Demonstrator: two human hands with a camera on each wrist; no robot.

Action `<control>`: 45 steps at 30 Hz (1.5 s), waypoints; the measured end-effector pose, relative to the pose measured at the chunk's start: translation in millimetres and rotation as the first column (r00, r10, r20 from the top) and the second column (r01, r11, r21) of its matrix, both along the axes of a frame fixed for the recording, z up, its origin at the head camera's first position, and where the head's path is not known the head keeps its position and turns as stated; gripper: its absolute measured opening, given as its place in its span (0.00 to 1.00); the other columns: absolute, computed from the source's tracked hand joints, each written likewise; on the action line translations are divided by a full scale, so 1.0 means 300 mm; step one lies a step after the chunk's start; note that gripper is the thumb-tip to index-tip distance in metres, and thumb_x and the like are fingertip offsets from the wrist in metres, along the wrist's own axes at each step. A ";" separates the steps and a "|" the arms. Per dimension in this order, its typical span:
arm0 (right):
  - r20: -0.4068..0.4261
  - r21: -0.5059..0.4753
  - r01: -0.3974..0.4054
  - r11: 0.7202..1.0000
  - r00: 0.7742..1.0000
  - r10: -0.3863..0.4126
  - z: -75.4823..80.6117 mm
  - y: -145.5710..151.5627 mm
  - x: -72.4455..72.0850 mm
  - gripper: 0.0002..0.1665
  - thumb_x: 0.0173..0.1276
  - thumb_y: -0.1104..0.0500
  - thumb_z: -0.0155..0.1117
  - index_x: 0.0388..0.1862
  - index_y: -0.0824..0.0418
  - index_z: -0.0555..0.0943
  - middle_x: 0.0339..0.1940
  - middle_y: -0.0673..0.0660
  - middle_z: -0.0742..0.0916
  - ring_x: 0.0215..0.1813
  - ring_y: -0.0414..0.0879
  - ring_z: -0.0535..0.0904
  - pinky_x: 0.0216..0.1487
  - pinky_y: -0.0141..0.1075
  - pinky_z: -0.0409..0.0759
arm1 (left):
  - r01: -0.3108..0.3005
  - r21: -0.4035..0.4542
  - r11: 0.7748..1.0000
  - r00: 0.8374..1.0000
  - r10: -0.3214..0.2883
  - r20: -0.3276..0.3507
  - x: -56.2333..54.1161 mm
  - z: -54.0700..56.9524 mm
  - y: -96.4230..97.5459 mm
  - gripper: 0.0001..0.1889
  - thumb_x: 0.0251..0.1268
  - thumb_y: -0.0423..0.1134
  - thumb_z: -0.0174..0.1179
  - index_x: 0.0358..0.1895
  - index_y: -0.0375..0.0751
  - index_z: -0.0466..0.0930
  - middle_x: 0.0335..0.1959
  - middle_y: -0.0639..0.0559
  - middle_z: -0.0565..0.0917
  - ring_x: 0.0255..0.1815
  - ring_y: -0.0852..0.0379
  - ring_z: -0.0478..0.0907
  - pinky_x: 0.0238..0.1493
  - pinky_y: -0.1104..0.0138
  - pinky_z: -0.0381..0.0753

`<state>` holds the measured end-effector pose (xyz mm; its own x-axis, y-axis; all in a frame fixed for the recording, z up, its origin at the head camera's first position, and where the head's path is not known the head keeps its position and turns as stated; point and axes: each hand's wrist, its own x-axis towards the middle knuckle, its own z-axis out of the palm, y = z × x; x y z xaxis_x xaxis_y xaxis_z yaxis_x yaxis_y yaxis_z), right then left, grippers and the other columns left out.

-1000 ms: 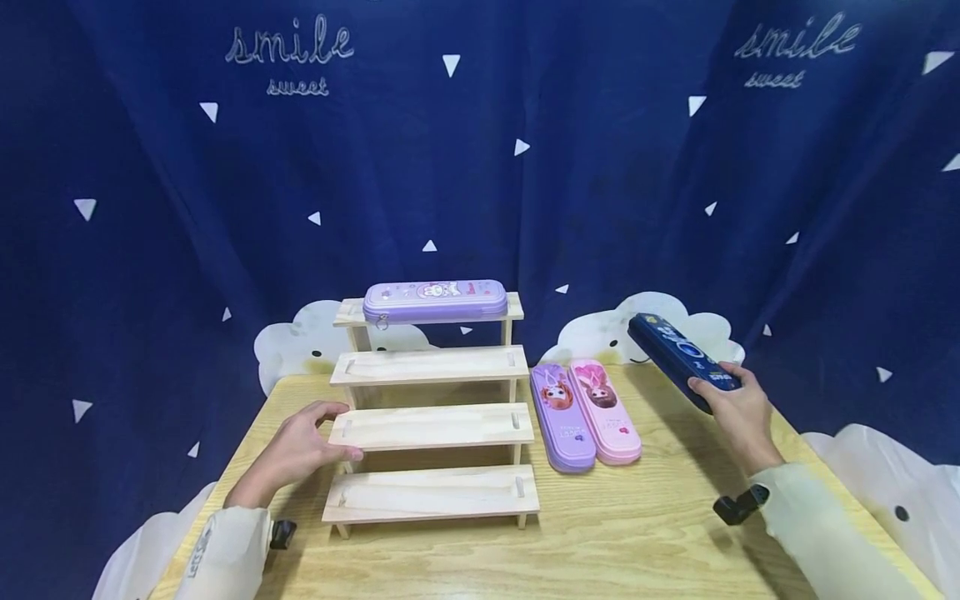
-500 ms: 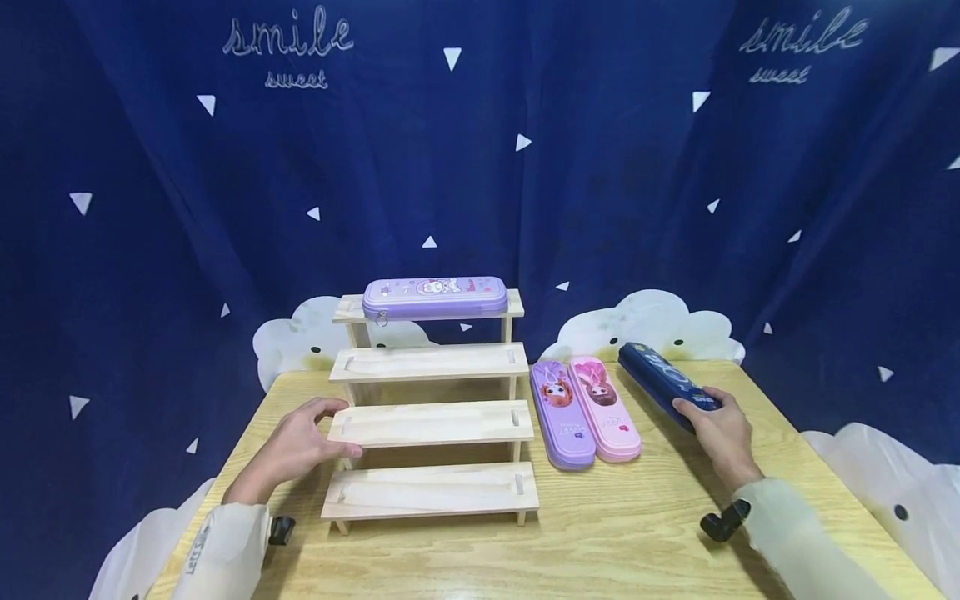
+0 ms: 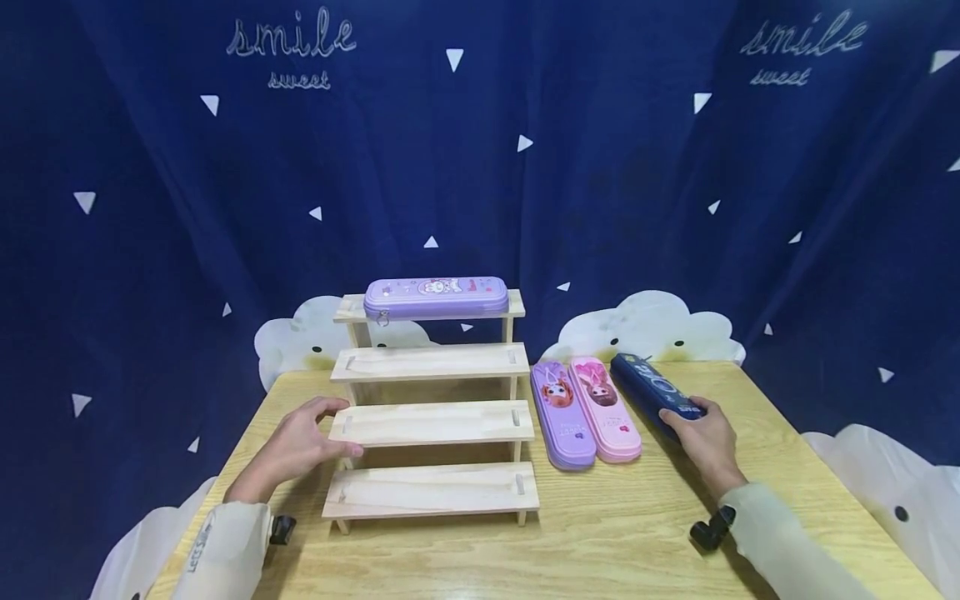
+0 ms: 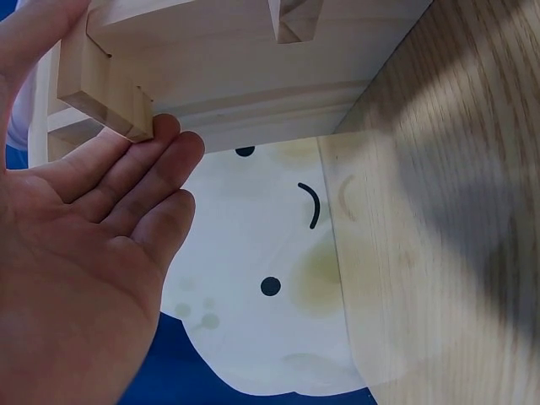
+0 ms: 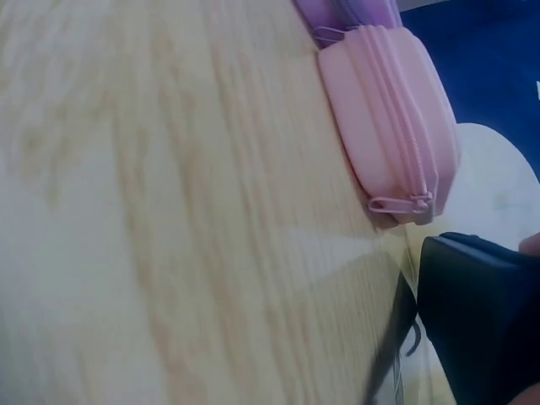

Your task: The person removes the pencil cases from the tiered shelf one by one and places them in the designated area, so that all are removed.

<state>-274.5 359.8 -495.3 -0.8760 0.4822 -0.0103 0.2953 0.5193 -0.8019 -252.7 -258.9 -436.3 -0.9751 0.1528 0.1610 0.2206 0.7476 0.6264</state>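
My left hand [image 3: 296, 450] holds the left end of a stepped wooden display rack [image 3: 431, 423], thumb and fingers around its second-lowest shelf. In the left wrist view the fingers [image 4: 160, 177] reach under the wood against a small end block. On the right, my right hand [image 3: 703, 442] grips the near end of a dark blue pencil case [image 3: 648, 382] with a space print. The case lies lengthwise, low over the table beside a pink pencil case [image 3: 606, 408]. A purple pencil case [image 3: 564, 421] sits between the pink one and the rack. Another purple pencil case [image 3: 437, 297] rests on the top shelf.
All of this stands on a light wooden table [image 3: 600, 533]. Behind it hangs a dark blue curtain [image 3: 600, 192] with white triangles and cloud shapes. The three lower shelves are bare.
My right hand has lowered the dark blue pencil case and brought it left, closer to the pink one. The left hand stays on the rack.
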 end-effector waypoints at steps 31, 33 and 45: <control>0.060 0.121 -0.131 0.984 0.990 0.124 -0.028 -0.065 0.000 0.56 0.67 0.44 0.68 0.77 0.78 0.53 0.70 0.80 0.68 0.70 0.72 0.66 0.74 0.65 0.64 | 0.021 0.018 1.000 1.000 -0.021 -0.006 0.003 0.011 0.002 0.43 0.42 0.55 0.82 0.62 0.39 0.78 0.63 0.39 0.81 0.66 0.35 0.75 0.65 0.42 0.74; 0.071 0.104 -0.139 0.985 0.989 0.132 -0.024 -0.069 0.003 0.56 0.67 0.44 0.68 0.77 0.77 0.53 0.71 0.80 0.68 0.71 0.72 0.66 0.75 0.64 0.64 | 0.018 0.019 1.000 1.000 -0.018 -0.002 0.003 0.011 0.002 0.43 0.41 0.56 0.82 0.62 0.39 0.77 0.63 0.39 0.81 0.66 0.35 0.75 0.66 0.41 0.74; 0.085 0.082 -0.158 0.984 0.985 0.151 -0.011 -0.073 0.008 0.57 0.68 0.45 0.67 0.78 0.77 0.52 0.73 0.81 0.66 0.73 0.73 0.64 0.77 0.64 0.62 | 0.009 0.011 1.000 1.000 -0.009 0.016 -0.001 0.010 0.002 0.44 0.41 0.57 0.81 0.63 0.39 0.77 0.64 0.39 0.80 0.67 0.35 0.74 0.66 0.42 0.74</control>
<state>-272.2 337.9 -498.6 -0.9382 0.3431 -0.0446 0.2655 0.6313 -0.7286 -252.9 -258.3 -433.4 -0.9761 0.1602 0.1471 0.2174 0.7389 0.6378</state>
